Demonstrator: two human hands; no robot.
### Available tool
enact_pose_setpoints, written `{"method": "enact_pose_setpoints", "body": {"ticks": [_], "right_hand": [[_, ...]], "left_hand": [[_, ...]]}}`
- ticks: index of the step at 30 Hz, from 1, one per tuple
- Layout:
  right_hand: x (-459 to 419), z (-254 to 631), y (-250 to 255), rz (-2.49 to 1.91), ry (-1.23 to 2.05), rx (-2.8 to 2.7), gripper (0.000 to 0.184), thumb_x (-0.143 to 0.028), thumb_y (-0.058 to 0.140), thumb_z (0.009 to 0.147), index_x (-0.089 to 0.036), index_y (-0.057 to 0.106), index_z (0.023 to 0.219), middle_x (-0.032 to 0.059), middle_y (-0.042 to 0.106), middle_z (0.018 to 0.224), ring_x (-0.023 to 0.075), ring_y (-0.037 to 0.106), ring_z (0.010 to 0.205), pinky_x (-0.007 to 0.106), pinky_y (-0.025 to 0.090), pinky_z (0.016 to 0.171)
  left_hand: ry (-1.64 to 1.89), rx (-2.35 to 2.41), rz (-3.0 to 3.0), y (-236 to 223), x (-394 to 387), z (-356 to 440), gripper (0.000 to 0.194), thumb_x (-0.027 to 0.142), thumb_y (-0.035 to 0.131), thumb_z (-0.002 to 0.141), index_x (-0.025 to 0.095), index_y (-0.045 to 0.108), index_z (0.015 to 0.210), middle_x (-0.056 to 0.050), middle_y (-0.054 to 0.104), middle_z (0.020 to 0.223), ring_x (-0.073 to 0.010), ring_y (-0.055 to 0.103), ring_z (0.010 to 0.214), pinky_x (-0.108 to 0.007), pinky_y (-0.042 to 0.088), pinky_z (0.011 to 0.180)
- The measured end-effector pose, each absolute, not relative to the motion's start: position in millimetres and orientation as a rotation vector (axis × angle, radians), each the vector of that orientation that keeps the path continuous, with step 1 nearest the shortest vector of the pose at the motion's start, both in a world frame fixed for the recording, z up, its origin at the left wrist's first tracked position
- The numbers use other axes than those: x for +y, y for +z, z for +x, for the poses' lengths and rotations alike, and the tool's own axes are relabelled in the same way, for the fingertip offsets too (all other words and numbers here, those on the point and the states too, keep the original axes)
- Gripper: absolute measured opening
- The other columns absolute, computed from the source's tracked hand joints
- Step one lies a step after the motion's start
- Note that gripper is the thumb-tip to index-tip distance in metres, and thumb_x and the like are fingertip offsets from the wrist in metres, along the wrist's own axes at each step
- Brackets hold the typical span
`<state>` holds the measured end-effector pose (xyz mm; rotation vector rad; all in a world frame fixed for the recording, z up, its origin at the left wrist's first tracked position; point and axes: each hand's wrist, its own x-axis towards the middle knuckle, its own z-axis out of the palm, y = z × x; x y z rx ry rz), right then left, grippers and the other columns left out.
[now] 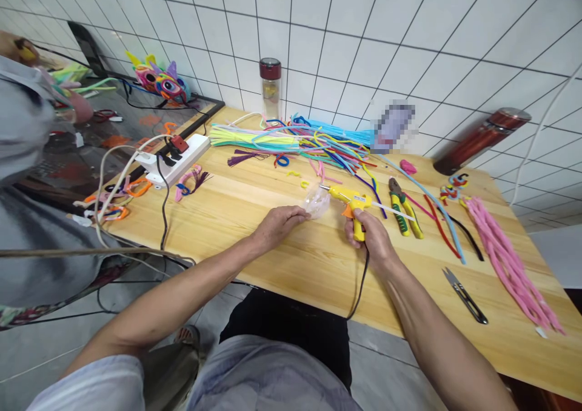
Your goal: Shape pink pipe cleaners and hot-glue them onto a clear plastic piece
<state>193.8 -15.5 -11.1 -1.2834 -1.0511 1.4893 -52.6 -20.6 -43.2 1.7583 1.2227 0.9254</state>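
My right hand (370, 235) is wrapped round the handle of a yellow hot glue gun (359, 200), with a finger at its orange trigger. A clear glue stick (393, 211) sticks out of the gun's back end. The nozzle points left, at a crumpled clear plastic piece (317, 202); whether they touch I cannot tell. Pinched in the fingertips of my left hand (282, 224) is the near edge of that plastic. Just beyond lie small yellow pipe cleaner bits (294, 173) and a pink pipe cleaner (321, 171).
Bundled pipe cleaners (254, 138) lie along the wall near a glass bottle (271, 90). Pliers (402, 208), thread snips (464, 296), pink pipe cleaners (504, 256) and a red flask (482, 141) are to the right. A power strip (179, 162) with cords and another person's sleeve (27, 114) are leftward.
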Motion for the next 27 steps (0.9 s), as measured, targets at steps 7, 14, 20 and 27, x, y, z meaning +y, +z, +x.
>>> {"method": "enact_pose_setpoints", "body": {"ticks": [7,14,20,27], "right_hand": [[-21.5,198.4,-12.4,-1.262,1.553,-1.227,0.039,-0.057,0.068,0.085,-0.019,0.061,0.077,-0.0003,0.056,0.056,0.0111,0.046,0.044,0.023,0.027,0.039],[-22.3,204.3,-1.3,-1.230,1.577,-1.259,0.037,-0.055,0.071,0.086,-0.019,0.063,0.084,0.0005,0.061,0.060,0.0118,0.049,0.047,0.024,0.034,0.043],[-14.6,201.6,-4.2,-1.244,1.494,-1.104,0.043,-0.061,0.072,0.081,-0.020,0.059,0.077,-0.0007,0.057,0.055,0.0117,0.047,0.046,0.023,0.029,0.039],[-18.1,204.4,-9.1,-1.273,1.541,-1.293,0.044,-0.062,0.068,0.086,-0.019,0.060,0.082,-0.0006,0.059,0.060,0.0111,0.047,0.046,0.024,0.027,0.040]], "left_hand": [[0.925,1.224,1.761,-46.0,-18.5,-54.6,0.028,0.035,0.055,0.097,0.022,0.078,0.105,-0.002,0.081,0.112,-0.0213,0.074,0.107,-0.030,0.055,0.099],[0.935,1.228,1.781,-45.2,-18.9,-54.9,0.027,0.035,0.054,0.098,0.022,0.077,0.105,-0.002,0.081,0.112,-0.0211,0.074,0.107,-0.030,0.055,0.097],[0.926,1.216,1.805,-45.0,-19.1,-52.6,0.025,0.033,0.056,0.098,0.022,0.078,0.104,-0.002,0.081,0.110,-0.0208,0.075,0.104,-0.029,0.054,0.096],[0.915,1.223,1.823,-44.5,-18.2,-53.0,0.025,0.031,0.055,0.099,0.023,0.078,0.104,-0.001,0.081,0.109,-0.0198,0.074,0.103,-0.029,0.055,0.095]]}}
